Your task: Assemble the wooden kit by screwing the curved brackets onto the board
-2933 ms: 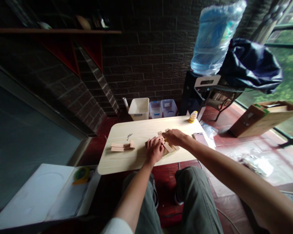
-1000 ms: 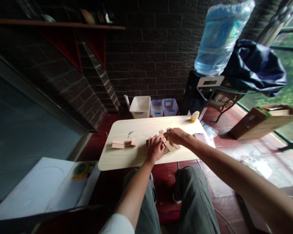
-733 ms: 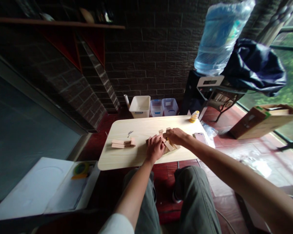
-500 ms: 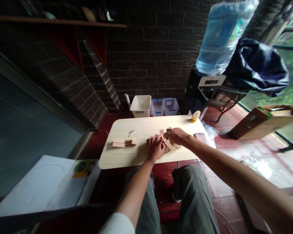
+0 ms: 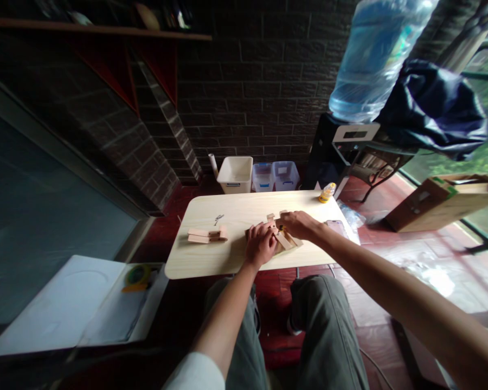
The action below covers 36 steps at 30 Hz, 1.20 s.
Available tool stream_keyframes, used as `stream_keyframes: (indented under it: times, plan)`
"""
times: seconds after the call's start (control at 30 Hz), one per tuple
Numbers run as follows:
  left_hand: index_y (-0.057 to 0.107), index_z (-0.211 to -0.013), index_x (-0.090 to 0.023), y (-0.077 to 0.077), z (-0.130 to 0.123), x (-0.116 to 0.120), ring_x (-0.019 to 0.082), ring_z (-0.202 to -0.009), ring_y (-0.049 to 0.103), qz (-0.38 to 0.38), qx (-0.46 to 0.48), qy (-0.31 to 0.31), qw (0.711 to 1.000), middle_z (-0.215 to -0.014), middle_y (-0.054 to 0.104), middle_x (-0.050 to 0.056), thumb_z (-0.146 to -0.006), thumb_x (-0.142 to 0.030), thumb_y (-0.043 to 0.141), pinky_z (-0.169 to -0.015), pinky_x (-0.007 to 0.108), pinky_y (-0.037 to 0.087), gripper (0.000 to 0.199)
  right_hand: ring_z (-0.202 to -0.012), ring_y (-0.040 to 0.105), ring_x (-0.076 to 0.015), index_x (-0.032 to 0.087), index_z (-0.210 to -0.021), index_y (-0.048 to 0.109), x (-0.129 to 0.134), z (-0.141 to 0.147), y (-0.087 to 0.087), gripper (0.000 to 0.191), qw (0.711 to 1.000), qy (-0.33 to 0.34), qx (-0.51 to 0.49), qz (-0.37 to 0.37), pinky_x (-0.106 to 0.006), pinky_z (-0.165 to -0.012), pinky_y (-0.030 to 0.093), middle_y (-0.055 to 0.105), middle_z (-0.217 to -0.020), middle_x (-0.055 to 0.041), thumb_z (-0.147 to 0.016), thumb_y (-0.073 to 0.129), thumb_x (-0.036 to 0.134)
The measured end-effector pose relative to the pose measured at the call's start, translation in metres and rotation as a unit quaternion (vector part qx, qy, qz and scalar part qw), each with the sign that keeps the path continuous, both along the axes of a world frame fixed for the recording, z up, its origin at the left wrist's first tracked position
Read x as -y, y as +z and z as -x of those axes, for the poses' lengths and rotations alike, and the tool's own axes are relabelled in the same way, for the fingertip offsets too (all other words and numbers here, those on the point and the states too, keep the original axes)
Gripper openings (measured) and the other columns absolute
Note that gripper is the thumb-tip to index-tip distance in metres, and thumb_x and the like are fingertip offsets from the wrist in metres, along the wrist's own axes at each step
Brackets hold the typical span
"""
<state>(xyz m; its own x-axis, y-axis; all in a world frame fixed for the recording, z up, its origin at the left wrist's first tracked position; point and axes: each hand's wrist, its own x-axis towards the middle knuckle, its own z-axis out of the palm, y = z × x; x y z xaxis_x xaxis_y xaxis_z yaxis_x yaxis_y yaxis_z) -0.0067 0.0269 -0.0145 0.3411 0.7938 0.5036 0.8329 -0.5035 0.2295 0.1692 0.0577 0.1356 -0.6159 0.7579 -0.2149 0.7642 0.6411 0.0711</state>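
On the light wooden table [image 5: 211, 206], my left hand [image 5: 261, 245] lies over the left side of a small assembly of wooden pieces [image 5: 284, 241], its fingers curled down on it and holding it against the tabletop. Just right of it, my right hand [image 5: 296, 223] is closed above the same assembly, fingertips pinched together. Whatever they grip is hidden or too small to make out. A dark and yellow spot shows under those fingertips. Further left sit joined wooden pieces [image 5: 206, 235], with some small metal parts [image 5: 218, 219] behind them.
A yellow-capped glue bottle [image 5: 327, 193] stands at the table's far right corner, and a phone [image 5: 336, 228] lies near the right edge. Plastic bins [image 5: 235, 174] sit beyond the table. A water dispenser [image 5: 329, 151] and a cardboard box [image 5: 439, 200] are to the right.
Both hands stay at the wooden assembly, with the right hand barely shifted. The whole view has tilted slightly.
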Motion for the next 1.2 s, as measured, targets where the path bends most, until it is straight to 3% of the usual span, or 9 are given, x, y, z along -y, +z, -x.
stream_keyframes:
  times: [0.5,0.9,1.2]
  plan:
    - [0.062,-0.113,-0.029,-0.003,0.000,-0.002,0.029,-0.136,0.048,0.004,-0.001,0.004,1.000,-0.139,0.060,0.005,-0.090,-0.022,0.058,-0.118,0.054,0.033,0.024,-0.098,0.071,-0.0251,0.018,-0.117,0.069,0.003,0.007,-0.004,0.028,1.000,0.022,0.004,-0.003,-0.031,-0.077,0.053,0.072,-0.113,-0.0151,-0.097,0.050,0.014]
    - [0.061,-0.118,-0.030,-0.003,0.000,-0.003,0.029,-0.135,0.048,0.004,0.003,0.000,1.000,-0.137,0.060,0.005,-0.089,-0.021,0.059,-0.119,0.053,0.032,0.030,-0.097,0.074,-0.0277,0.009,-0.110,0.070,-0.003,0.021,-0.006,0.025,0.999,-0.013,0.033,-0.018,-0.031,-0.077,0.057,0.074,-0.104,-0.0210,-0.091,0.054,0.010]
    - [0.061,-0.118,-0.031,-0.002,0.000,-0.001,0.028,-0.135,0.048,0.004,0.005,-0.002,1.000,-0.137,0.061,0.005,-0.090,-0.021,0.059,-0.119,0.053,0.032,0.030,-0.095,0.074,-0.0247,0.013,-0.111,0.071,-0.001,0.017,0.006,0.026,0.999,-0.014,0.030,-0.017,-0.029,-0.078,0.055,0.076,-0.106,-0.0186,-0.095,0.052,0.013]
